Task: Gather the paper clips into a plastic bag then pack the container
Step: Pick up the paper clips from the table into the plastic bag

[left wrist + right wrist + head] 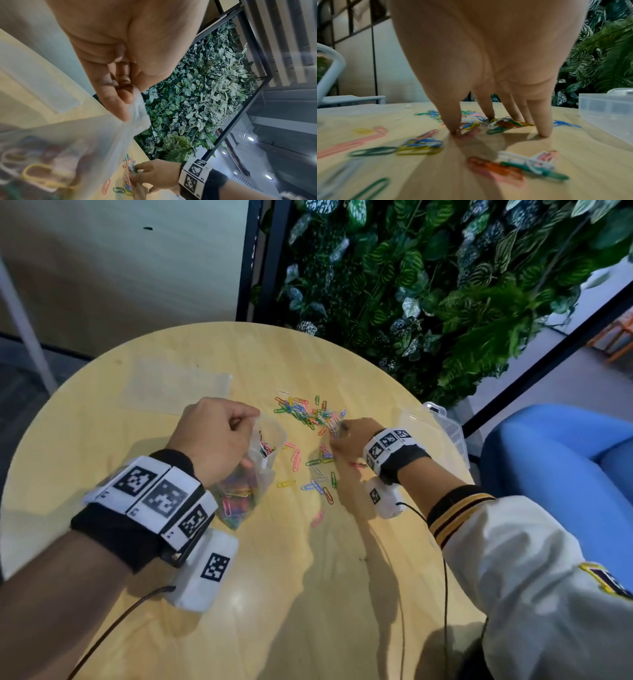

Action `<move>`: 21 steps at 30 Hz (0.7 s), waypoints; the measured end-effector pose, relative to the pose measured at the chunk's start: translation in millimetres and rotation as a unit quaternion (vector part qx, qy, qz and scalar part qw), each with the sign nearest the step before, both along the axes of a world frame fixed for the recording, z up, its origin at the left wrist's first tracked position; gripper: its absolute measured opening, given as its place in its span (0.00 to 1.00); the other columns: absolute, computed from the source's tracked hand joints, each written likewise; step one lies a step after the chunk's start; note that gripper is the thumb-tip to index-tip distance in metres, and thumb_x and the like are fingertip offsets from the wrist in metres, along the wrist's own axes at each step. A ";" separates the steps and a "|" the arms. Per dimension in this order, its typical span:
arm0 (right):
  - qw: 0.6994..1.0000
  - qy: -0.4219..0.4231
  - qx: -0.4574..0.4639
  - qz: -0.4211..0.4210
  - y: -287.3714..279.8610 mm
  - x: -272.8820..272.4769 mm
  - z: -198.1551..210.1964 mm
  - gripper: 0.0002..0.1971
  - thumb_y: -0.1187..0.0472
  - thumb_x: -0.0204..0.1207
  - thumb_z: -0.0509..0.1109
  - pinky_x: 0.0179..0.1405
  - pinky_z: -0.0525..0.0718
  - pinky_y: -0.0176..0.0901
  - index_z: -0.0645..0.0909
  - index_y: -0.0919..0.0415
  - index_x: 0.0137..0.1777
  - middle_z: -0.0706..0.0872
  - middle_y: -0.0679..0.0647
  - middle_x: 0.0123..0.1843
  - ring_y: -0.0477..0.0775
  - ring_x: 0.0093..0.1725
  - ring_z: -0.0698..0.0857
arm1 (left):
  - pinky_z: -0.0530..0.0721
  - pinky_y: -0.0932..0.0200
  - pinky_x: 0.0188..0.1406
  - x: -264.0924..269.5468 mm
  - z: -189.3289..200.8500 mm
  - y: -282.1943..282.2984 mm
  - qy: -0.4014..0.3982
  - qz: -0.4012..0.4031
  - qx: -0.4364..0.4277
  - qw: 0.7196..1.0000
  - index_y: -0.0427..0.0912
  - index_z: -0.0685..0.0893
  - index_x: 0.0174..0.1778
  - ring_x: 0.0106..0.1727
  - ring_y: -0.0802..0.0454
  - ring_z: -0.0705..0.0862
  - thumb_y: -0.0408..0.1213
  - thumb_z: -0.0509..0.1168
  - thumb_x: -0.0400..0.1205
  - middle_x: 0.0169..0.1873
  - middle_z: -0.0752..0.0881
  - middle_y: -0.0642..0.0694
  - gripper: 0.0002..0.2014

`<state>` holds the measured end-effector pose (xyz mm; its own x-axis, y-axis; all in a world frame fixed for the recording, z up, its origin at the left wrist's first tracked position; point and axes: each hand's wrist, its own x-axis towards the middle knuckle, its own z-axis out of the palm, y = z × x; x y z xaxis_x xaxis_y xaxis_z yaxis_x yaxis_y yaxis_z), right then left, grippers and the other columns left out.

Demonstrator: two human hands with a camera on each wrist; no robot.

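My left hand (251,419) pinches the rim of a clear plastic bag (246,484) and holds it up off the table; several coloured paper clips lie inside it. In the left wrist view the thumb and fingers (120,102) grip the bag (85,142) at its top edge. A loose pile of coloured paper clips (308,414) is spread over the middle of the round wooden table (308,577). My right hand (339,433) is down on the pile's near right side. Its fingertips (544,134) stand on the table around a cluster of clips (505,123), and none is lifted.
A clear plastic container (435,426) with its lid open sits at the table's right edge, just beyond my right wrist. Flat empty plastic bags (178,386) lie at the back left. A leafy plant wall (445,285) stands behind, and a blue seat (565,474) to the right.
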<state>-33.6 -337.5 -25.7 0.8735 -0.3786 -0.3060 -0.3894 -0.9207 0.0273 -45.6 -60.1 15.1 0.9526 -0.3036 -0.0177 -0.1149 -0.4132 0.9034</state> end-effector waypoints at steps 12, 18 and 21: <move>0.993 -0.077 0.090 -0.028 35.6 -40.4 -1.1 0.10 0.56 0.77 0.73 0.39 0.85 0.39 0.91 0.63 0.46 0.91 0.56 0.43 0.54 0.37 0.85 | 0.89 0.62 0.38 -2.1 1.4 2.4 0.008 -0.006 0.008 1.000 0.46 0.90 0.58 0.26 0.51 0.90 0.33 0.63 0.85 0.25 0.87 0.57 0.11; 0.762 -0.226 0.562 -0.228 56.1 -60.8 22.2 0.05 0.70 0.73 0.76 0.50 0.91 0.46 0.87 0.74 0.43 0.89 0.65 0.40 0.57 0.40 0.90 | 0.91 0.48 0.47 -4.8 -7.7 -2.0 0.037 -0.015 -0.004 0.999 0.44 0.88 0.61 0.28 0.49 0.91 0.32 0.64 0.86 0.29 0.90 0.47 0.12; 0.666 -0.258 0.667 -0.213 76.8 -60.0 52.7 0.02 0.74 0.75 0.72 0.43 0.90 0.36 0.85 0.74 0.41 0.87 0.61 0.38 0.52 0.35 0.88 | 0.91 0.43 0.48 -5.4 -10.5 -5.2 0.076 -0.020 -0.034 0.996 0.42 0.88 0.61 0.29 0.43 0.91 0.31 0.64 0.86 0.27 0.89 0.43 0.11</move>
